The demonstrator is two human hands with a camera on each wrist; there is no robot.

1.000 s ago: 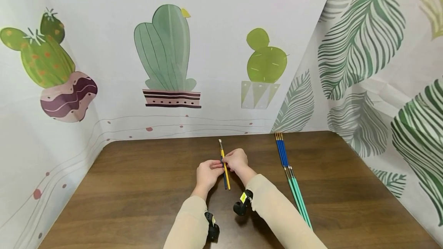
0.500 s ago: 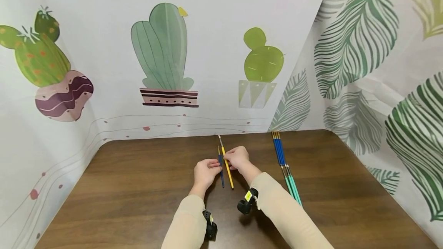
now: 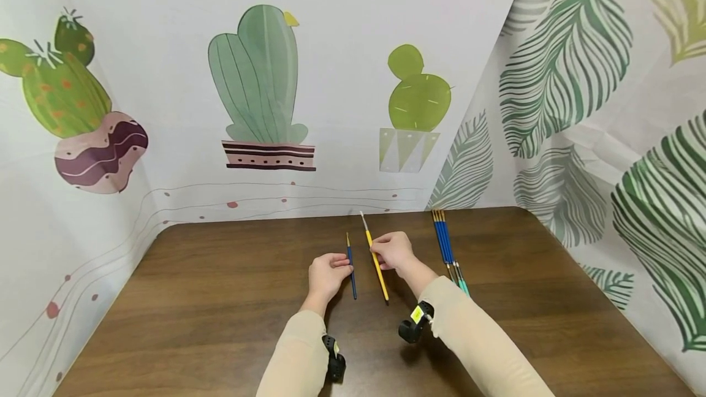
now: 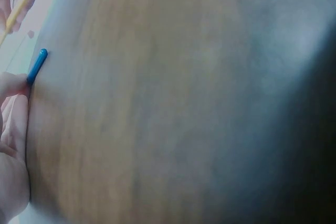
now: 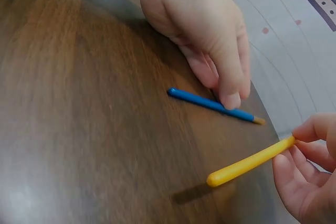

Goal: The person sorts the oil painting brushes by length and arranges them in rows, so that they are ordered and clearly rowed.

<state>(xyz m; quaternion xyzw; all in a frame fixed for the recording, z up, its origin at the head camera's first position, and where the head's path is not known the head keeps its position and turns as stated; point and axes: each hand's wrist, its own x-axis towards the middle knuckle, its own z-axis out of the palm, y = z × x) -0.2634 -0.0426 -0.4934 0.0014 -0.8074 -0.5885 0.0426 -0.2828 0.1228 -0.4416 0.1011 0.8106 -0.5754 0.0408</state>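
Note:
In the head view, my left hand [image 3: 326, 276] pinches a slim blue paintbrush [image 3: 354, 283] near its middle, bristles pointing away from me. To its right, my right hand [image 3: 393, 251] pinches a longer yellow paintbrush [image 3: 380, 277] with a white tip. A gap separates the two brushes. The right wrist view has the blue brush [image 5: 199, 99] close over the table under the left thumb, and the yellow brush [image 5: 247, 166] slanting, its shadow beside its rounded end. Only the handle end of the blue brush [image 4: 38, 65] shows past the left fingers in the left wrist view.
On the right of the brown wooden table [image 3: 220, 299] lies a row of several blue paintbrushes [image 3: 444, 241]. Teal-handled paintbrushes [image 3: 463, 287] lie just below them, partly hidden by the right sleeve. A cloth backdrop [image 3: 342, 109] printed with cacti and leaves stands behind the table.
The yellow brush was crossed over the blue one; my right hand has drawn it away to the right. The left hand still holds the blue brush almost in place.

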